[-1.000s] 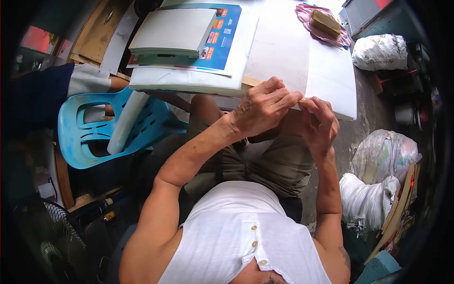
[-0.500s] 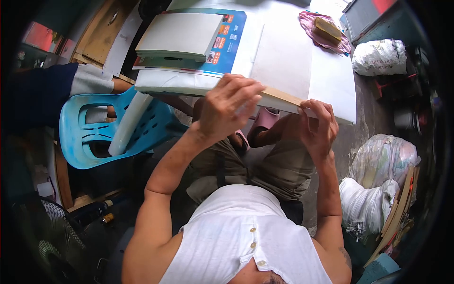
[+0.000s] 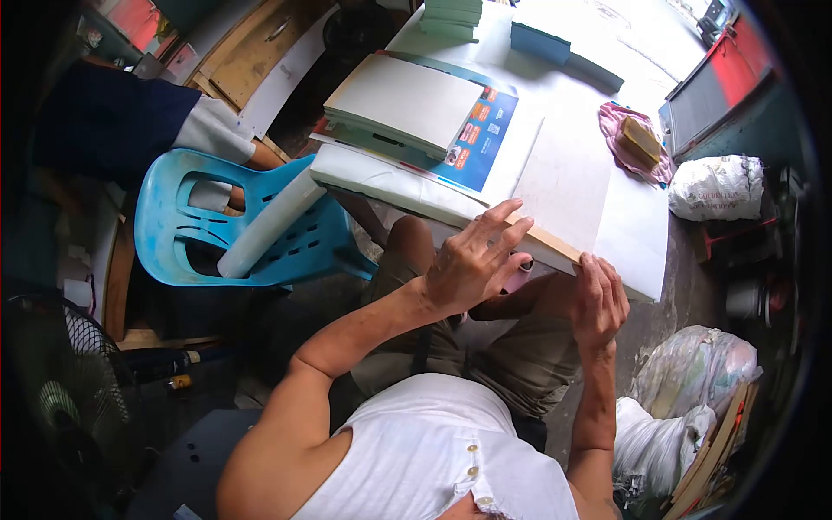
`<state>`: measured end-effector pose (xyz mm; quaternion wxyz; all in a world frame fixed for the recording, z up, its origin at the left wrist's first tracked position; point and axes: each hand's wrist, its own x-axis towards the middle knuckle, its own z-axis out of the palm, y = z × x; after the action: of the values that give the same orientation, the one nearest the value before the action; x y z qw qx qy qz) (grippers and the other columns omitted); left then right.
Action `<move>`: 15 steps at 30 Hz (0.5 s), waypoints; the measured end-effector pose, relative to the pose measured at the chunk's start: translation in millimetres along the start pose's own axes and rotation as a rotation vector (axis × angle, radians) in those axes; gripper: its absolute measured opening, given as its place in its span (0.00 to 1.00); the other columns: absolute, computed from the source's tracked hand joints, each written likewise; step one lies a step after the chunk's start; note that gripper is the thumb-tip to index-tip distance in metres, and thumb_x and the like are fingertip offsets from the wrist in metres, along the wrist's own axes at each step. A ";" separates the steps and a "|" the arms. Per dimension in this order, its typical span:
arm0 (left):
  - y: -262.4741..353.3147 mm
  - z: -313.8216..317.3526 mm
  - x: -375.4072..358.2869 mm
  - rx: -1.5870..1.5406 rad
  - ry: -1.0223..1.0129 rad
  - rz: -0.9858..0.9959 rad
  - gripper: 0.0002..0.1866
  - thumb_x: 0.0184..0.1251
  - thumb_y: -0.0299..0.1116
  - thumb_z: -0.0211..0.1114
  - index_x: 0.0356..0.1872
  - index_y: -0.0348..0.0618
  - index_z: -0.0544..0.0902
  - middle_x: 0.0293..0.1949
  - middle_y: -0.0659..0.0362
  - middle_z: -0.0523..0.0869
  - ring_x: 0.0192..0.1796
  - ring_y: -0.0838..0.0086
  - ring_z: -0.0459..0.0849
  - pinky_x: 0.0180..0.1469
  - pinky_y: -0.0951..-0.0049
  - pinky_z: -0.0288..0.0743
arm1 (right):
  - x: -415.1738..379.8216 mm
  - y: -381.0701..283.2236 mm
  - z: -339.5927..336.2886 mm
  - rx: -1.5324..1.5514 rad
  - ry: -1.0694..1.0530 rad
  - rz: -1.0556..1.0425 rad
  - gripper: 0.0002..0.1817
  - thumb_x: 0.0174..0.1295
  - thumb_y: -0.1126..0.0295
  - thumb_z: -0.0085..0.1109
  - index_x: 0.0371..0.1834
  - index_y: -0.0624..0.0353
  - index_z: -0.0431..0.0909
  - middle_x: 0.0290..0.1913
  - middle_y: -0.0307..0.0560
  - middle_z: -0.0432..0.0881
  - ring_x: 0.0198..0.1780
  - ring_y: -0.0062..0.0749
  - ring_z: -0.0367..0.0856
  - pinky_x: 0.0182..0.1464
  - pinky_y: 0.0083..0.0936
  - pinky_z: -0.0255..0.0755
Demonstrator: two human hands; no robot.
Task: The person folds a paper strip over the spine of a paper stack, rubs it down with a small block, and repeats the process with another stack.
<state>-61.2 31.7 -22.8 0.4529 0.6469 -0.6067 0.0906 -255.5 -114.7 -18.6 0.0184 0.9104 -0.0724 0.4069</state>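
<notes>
A pale flat sheet point(image 3: 568, 178) lies on the white-covered table point(image 3: 637, 251), with a narrow tan strip point(image 3: 555, 243) along its near edge. My left hand point(image 3: 479, 263) is at the strip's left end, fingers stretched forward and apart, thumb held away and nothing gripped. At the strip's right end, my right hand point(image 3: 600, 299) is closed, its fingertips pressed together on the corner. Left of the sheet, a stack of off-white boards point(image 3: 406, 95) rests on a blue printed sheet point(image 3: 494, 143).
A yellowish block point(image 3: 640, 143) sits on a pink cloth point(image 3: 611, 121) at the table's right. Green stacks point(image 3: 451, 19) and dark blue blocks point(image 3: 542, 42) stand farther back. A blue plastic chair point(image 3: 160, 217) holding a clear roll is at left, near another person point(image 3: 113, 126). Plastic bags point(image 3: 693, 373) lie at right.
My view has tilted, so the table sits lower and farther right, showing more of its far side. My left hand's fingers are more spread; my right hand stays at the strip's right end.
</notes>
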 end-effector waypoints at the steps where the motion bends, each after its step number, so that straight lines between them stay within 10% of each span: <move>1: 2.6 -3.7 2.0 0.040 -0.004 0.016 0.26 0.66 0.36 0.71 0.63 0.38 0.79 0.66 0.43 0.77 0.65 0.49 0.81 0.65 0.59 0.80 | 3.6 0.9 -1.9 -0.012 -0.013 -0.039 0.16 0.65 0.82 0.62 0.56 0.69 0.78 0.47 0.56 0.88 0.47 0.51 0.89 0.52 0.44 0.86; 7: 13.6 12.9 37.2 0.139 0.011 0.410 0.22 0.67 0.31 0.69 0.62 0.38 0.81 0.54 0.49 0.86 0.55 0.59 0.87 0.57 0.63 0.85 | 34.2 -6.6 -12.0 -0.052 0.066 -0.207 0.13 0.66 0.83 0.58 0.54 0.68 0.79 0.45 0.57 0.88 0.47 0.51 0.89 0.50 0.43 0.87; 15: 19.3 -67.6 81.2 -0.256 0.060 0.231 0.23 0.61 0.20 0.73 0.59 0.41 0.84 0.41 0.54 0.92 0.40 0.68 0.93 0.47 0.68 0.88 | 72.8 -6.0 -17.4 0.188 0.013 0.159 0.31 0.59 0.77 0.71 0.67 0.63 0.72 0.52 0.56 0.87 0.57 0.54 0.82 0.61 0.45 0.75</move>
<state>-28.6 24.5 79.2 0.5362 0.5067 -0.6699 0.0833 -219.5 -115.7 47.3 -0.0989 0.8969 -0.1059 0.4179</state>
